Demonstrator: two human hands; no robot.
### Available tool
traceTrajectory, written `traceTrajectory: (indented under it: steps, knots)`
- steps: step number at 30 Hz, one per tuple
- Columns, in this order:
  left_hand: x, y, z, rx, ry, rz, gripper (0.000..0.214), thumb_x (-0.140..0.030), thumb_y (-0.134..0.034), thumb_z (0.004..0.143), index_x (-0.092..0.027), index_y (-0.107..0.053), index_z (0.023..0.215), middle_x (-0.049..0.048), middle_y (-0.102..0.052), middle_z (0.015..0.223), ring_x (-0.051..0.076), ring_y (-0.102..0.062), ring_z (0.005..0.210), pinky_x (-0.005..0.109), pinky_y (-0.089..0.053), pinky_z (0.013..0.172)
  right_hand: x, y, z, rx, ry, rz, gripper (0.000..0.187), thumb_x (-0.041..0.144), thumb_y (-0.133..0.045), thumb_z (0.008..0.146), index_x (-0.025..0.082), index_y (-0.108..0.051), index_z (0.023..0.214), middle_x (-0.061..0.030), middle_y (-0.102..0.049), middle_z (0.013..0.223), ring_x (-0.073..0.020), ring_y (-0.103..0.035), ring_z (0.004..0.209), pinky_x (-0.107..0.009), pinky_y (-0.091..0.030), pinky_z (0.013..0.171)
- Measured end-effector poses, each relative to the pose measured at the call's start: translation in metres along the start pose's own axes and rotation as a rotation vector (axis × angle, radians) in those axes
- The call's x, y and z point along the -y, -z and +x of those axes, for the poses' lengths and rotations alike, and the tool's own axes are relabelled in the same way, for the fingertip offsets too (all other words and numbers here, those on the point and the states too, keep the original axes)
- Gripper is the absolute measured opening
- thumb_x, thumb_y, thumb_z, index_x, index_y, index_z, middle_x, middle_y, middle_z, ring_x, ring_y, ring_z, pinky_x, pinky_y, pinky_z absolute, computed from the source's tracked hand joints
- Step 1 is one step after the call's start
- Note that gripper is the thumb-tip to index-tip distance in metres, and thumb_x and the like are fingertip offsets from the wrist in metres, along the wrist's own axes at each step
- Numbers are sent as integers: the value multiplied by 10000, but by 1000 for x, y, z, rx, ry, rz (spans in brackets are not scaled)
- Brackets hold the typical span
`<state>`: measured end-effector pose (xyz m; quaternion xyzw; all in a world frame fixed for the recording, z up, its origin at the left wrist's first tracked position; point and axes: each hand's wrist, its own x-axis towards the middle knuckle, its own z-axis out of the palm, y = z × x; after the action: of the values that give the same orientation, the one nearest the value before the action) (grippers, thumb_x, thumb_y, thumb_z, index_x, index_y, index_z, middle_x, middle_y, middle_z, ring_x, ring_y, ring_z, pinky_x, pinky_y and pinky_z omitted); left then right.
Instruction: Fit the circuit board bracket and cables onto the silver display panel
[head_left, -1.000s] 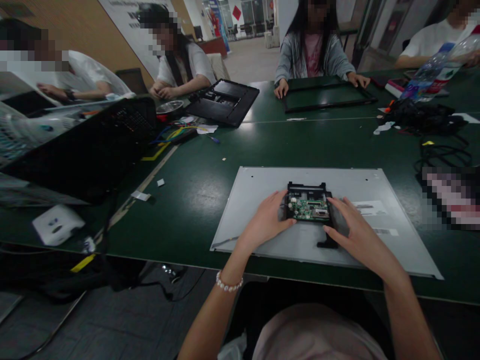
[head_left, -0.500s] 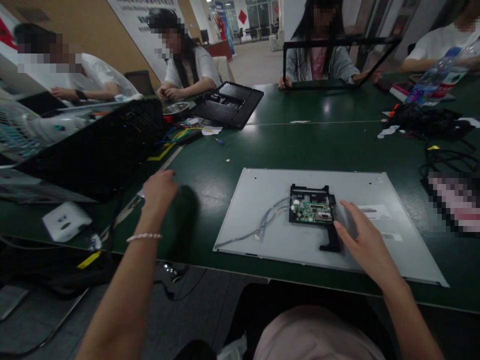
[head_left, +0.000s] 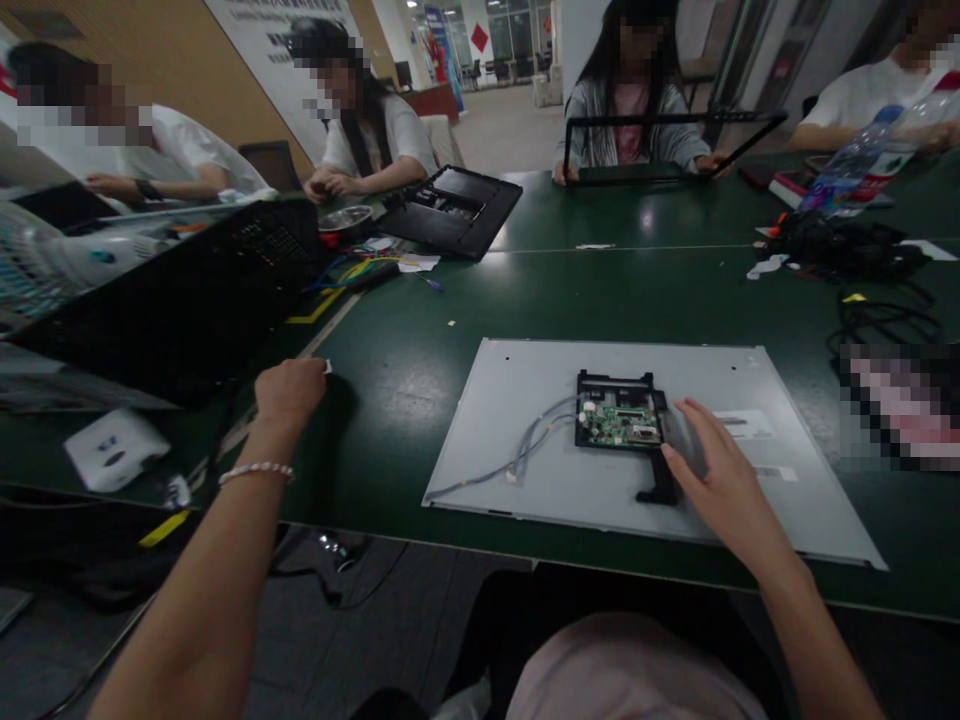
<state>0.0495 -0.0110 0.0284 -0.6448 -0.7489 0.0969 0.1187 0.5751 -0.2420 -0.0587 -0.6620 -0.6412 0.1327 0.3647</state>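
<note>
A silver display panel [head_left: 465,440] lies on its face on the green table, its metal back up. On it sits a black plastic bracket [head_left: 660,478] carrying a green circuit board [head_left: 619,424], from which grey cables [head_left: 529,445] run left across the panel. My right hand [head_left: 724,485] is over the panel with thumb and fingers apart, its thumb at the bracket's right edge; whether they touch I cannot tell. To the left, above the table, my left hand [head_left: 289,398] is closed, and a tiny white piece [head_left: 328,367] shows at its fingertips.
A large black screen [head_left: 172,310] and a fan [head_left: 75,260] stand at the left, near a white box [head_left: 116,450]. Further back lies a black housing [head_left: 461,210]. Across the table a person holds a black frame [head_left: 667,121]. Bottles [head_left: 847,165] and black cables [head_left: 885,310] are at right.
My left hand has moved left and slightly nearer to me, and a white piece now shows at its fingertips. My right hand has barely moved. The person opposite has lowered the black frame.
</note>
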Motion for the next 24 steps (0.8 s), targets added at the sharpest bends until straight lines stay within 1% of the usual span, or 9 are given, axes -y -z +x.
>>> traceTrajectory:
  steps: [5, 9, 13, 15, 17, 20, 21, 23, 24]
  knots:
    - [-5, 2, 3, 20, -9, 6, 309, -161, -387, 950, -71, -663, 1055, 54, -646, 840, 178, -561, 827, 325, -454, 815, -5, 0, 0, 6, 8, -13, 562, 443, -481, 939, 243, -390, 1456, -133, -419, 1513, -321, -404, 1402, -586, -358, 1135]
    - [-10, 4, 5, 29, -10, 5, 308, -142, -389, 933, -75, -682, 1003, 50, -655, 796, 175, -570, 815, 315, -467, 827, -6, 2, 1, -3, -1, -6, 575, 431, -490, 937, 254, -368, 1471, -128, -395, 1530, -322, -397, 1407, -589, -364, 1131]
    - [-17, 13, 6, -1, -18, -2, 297, -147, -408, 931, -57, -687, 983, 69, -662, 816, 206, -605, 833, 378, -483, 842, -2, 4, 3, 0, -7, -10, 558, 418, -471, 950, 238, -369, 1468, -131, -385, 1537, -312, -388, 1414, -573, -355, 1143]
    - [-28, 19, 6, -29, -46, -10, 317, -172, -395, 955, -53, -684, 1006, 93, -673, 878, 231, -617, 888, 406, -480, 860, 0, 4, 4, 4, -11, -17, 558, 415, -469, 951, 223, -371, 1466, -140, -382, 1539, -309, -383, 1417, -560, -353, 1148]
    - [-50, 26, 2, -65, -96, -17, 366, -222, -354, 993, -67, -675, 1076, 127, -681, 959, 260, -621, 946, 422, -472, 869, 1, 3, 5, 2, -12, -20, 569, 415, -472, 950, 212, -366, 1470, -147, -376, 1542, -310, -376, 1422, -555, -348, 1152]
    - [-102, 40, -13, -136, -222, -44, 422, -279, -307, 1021, -89, -621, 1229, 167, -682, 955, 284, -635, 930, 427, -467, 836, 0, 1, 5, -13, -13, -16, 599, 418, -476, 948, 213, -332, 1492, -150, -355, 1554, -316, -355, 1434, -565, -340, 1154]
    - [-124, 45, -21, -176, -333, -70, 435, -271, -299, 1019, -57, -627, 1208, 194, -680, 901, 305, -643, 885, 437, -469, 797, 0, 1, 5, -21, -12, -14, 609, 416, -476, 948, 215, -317, 1500, -151, -354, 1554, -317, -351, 1436, -570, -338, 1153]
    - [-168, 58, -40, -193, -477, -99, 419, -254, -297, 1016, -97, -675, 1103, 178, -688, 896, 295, -649, 878, 412, -463, 791, -2, 0, 4, -31, -8, -9, 624, 414, -478, 946, 219, -297, 1511, -152, -357, 1550, -316, -354, 1435, -576, -339, 1151]
    - [-190, 65, -50, -187, -547, -110, 374, -252, -345, 1002, -125, -694, 1046, 157, -696, 904, 280, -650, 885, 389, -461, 798, -3, 0, 4, -33, -4, -7, 628, 413, -480, 945, 221, -292, 1513, -151, -361, 1547, -314, -356, 1434, -576, -339, 1151]
